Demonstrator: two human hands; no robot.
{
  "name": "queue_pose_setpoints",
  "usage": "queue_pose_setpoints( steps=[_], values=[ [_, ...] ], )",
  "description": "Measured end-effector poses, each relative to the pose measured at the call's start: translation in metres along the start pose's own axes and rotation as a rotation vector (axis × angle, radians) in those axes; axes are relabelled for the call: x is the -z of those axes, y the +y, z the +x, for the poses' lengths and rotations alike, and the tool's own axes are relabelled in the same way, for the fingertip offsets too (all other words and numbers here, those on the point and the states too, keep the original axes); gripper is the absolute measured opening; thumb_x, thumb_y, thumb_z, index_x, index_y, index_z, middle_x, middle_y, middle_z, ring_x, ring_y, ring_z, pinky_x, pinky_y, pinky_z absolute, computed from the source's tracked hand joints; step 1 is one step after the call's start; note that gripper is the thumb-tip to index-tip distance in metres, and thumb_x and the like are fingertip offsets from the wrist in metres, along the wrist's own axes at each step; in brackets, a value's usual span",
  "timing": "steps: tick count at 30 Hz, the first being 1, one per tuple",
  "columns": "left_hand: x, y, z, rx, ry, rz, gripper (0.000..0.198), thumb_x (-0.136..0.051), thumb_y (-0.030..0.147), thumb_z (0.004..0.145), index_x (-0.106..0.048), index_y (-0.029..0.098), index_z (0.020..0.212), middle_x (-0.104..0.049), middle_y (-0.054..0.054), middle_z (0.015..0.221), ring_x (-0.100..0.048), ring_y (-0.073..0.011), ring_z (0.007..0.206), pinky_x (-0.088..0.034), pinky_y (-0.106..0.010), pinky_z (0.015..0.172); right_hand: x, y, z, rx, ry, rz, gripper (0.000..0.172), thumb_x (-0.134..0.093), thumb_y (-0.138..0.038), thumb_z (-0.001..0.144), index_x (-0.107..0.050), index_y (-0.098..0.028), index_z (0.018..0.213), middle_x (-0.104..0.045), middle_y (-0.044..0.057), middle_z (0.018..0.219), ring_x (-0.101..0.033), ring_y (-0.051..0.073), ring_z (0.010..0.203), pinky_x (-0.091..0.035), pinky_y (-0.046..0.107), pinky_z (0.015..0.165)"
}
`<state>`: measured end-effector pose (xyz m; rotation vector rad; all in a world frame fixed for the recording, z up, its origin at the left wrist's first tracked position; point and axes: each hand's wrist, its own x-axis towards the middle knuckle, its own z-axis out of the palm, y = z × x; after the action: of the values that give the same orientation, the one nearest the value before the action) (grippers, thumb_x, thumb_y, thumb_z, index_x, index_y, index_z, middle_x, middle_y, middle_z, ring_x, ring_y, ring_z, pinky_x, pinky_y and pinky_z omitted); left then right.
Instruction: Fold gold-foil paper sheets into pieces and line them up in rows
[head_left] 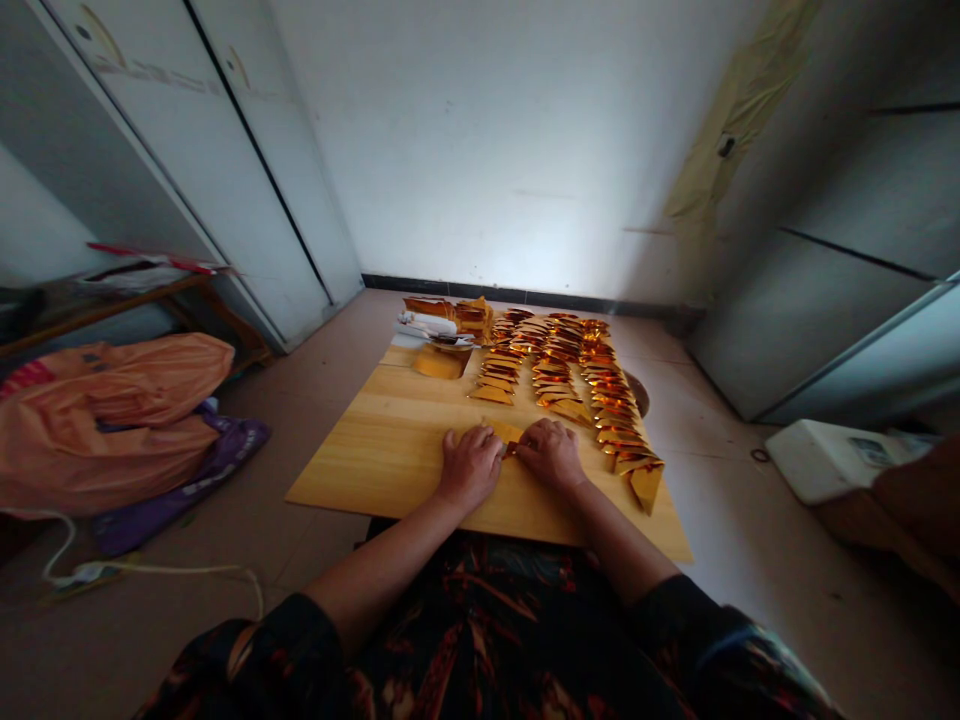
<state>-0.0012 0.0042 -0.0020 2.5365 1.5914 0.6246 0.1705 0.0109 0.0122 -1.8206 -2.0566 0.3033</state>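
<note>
Between my two hands, near the front of a wooden board (375, 430), lies a sheet of gold foil paper (511, 433). My left hand (474, 465) has its fingers curled closed on the sheet's left side. On the right side my right hand (551, 450) pinches the same paper, its fingertips close to those of the left. Much of the sheet is hidden under the fingers. Beyond the hands stand rows of folded gold foil papers (559, 375), overlapping one another. The right-hand row (615, 410) runs down almost to the board's near right part.
At the board's back left are a stack of gold paper (441, 362), a white roll (426, 324) and more foil bundles (472, 315). An orange bag (112, 420) and a purple bag (187, 480) lie on the floor at left. A white box (829, 460) is at right.
</note>
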Motion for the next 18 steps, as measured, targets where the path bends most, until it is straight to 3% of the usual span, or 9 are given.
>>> queue_pose_setpoints(
  steps=[6, 12, 18],
  values=[
    [0.002, 0.001, -0.001, -0.018, -0.058, 0.022, 0.023, -0.048, 0.013, 0.085, -0.062, 0.027, 0.097, -0.059, -0.006, 0.124, -0.048, -0.025, 0.121, -0.02, -0.063, 0.104, 0.001, -0.002, 0.002, -0.044, -0.053, 0.03, 0.012, -0.063, -0.034, 0.08, -0.072, -0.028, 0.085, -0.063, 0.002, 0.099, -0.052, 0.019, 0.096, -0.031, 0.033, 0.083],
    [0.006, 0.001, 0.001, -0.014, -0.112, 0.043, 0.025, -0.047, 0.015, 0.087, -0.063, 0.03, 0.099, -0.056, -0.005, 0.127, -0.045, -0.0253, 0.124, -0.014, -0.067, 0.105, 0.004, 0.006, -0.001, 0.052, -0.105, 0.038, 0.013, -0.064, -0.027, 0.079, -0.074, -0.031, 0.086, -0.062, 0.001, 0.112, -0.051, 0.021, 0.103, -0.032, 0.036, 0.089],
    [0.006, -0.001, -0.001, -0.03, -0.125, 0.052, 0.024, -0.046, 0.016, 0.088, -0.062, 0.03, 0.099, -0.055, -0.005, 0.129, -0.043, -0.0256, 0.126, -0.011, -0.068, 0.106, 0.008, 0.011, -0.002, 0.062, -0.122, 0.066, 0.012, -0.067, -0.026, 0.077, -0.075, -0.031, 0.084, -0.062, 0.001, 0.113, -0.051, 0.022, 0.106, -0.033, 0.037, 0.091]
  ],
)
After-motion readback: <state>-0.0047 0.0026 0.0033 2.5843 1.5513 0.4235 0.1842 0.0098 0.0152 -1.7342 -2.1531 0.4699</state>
